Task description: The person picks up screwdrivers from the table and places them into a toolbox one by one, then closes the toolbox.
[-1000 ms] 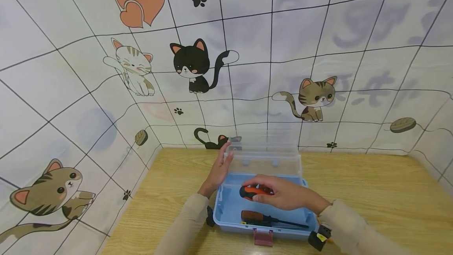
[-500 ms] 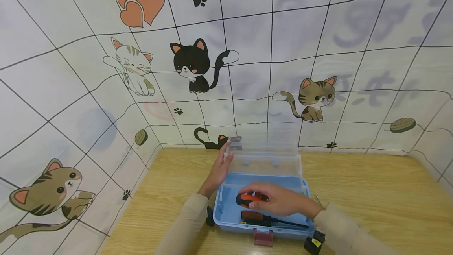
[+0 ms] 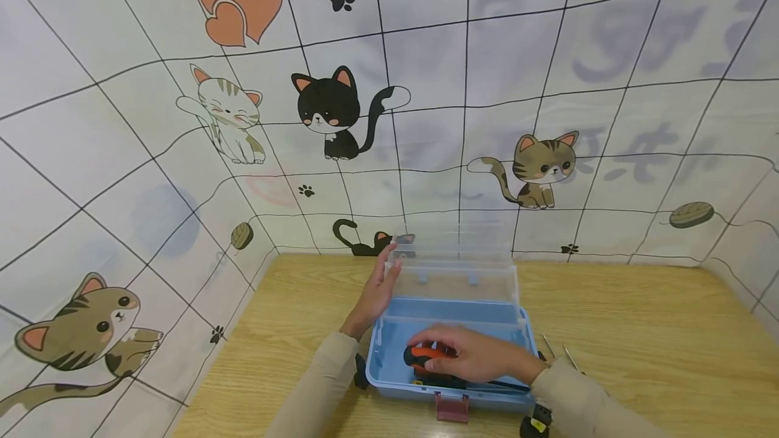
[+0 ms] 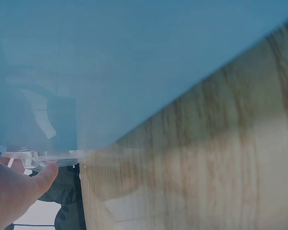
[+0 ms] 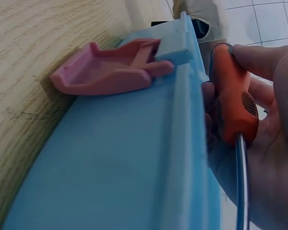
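Observation:
An orange-and-black-handled screwdriver [image 3: 416, 357] is gripped in my right hand [image 3: 471, 351], low over the front part of a light-blue toolbox [image 3: 377, 350]. Its metal shaft [image 5: 242, 182] shows in the right wrist view. Beneath that hand, another screwdriver with a dark shaft [image 3: 510, 386] lies in the box, mostly covered. My left hand [image 3: 372, 299] holds the left edge of the raised clear lid [image 3: 456, 282], and its thumb lies against the plastic in the left wrist view.
A dark pink latch [image 3: 452, 407] hangs down at the front of the box. On the wooden table [image 3: 645, 330], thin metal rods [image 3: 571, 357] lie right of the box, partly behind my sleeve. A cat-patterned sheet [image 3: 426, 134] stands behind the table.
My right hand has lowered toward the front of the box with the screwdriver, covering the screwdriver lying there. The rods at right came into view. The left hand has stayed put.

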Available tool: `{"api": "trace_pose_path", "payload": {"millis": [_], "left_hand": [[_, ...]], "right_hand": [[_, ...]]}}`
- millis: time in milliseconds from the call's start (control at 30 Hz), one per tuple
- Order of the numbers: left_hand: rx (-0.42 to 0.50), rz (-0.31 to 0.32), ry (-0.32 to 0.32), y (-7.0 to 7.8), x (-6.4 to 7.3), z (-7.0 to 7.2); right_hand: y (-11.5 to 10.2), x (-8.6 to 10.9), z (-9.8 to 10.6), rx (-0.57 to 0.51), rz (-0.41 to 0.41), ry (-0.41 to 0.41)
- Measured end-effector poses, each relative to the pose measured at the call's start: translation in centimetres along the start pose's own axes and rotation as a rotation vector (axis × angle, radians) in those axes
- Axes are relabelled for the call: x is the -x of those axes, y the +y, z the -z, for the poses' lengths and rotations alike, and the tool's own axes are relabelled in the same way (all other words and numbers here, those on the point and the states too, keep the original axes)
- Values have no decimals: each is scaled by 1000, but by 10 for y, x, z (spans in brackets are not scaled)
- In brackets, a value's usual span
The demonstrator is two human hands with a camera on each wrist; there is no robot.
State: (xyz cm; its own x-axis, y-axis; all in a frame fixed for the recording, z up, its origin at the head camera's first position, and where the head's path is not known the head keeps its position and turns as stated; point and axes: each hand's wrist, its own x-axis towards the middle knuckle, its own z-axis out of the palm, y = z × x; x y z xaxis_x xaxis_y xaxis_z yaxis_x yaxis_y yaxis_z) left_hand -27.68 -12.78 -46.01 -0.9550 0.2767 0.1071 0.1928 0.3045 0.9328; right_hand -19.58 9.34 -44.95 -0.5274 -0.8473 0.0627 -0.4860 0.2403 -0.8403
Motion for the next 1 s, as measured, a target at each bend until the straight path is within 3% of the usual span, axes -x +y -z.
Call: {"api": "trace_pose_path", "payload": {"millis": [433,867,1000], "left_hand": [[13,-21,2,-3,0,1],[12,-18,-6,-2,0,0],[14,-41,19,-21,-8,-3]], "right_hand": [[9,-2,-7,24,-77,-39],[11,-7,-11,23,-70,-46],[13,-6,-11,11,-72,-50]]}}
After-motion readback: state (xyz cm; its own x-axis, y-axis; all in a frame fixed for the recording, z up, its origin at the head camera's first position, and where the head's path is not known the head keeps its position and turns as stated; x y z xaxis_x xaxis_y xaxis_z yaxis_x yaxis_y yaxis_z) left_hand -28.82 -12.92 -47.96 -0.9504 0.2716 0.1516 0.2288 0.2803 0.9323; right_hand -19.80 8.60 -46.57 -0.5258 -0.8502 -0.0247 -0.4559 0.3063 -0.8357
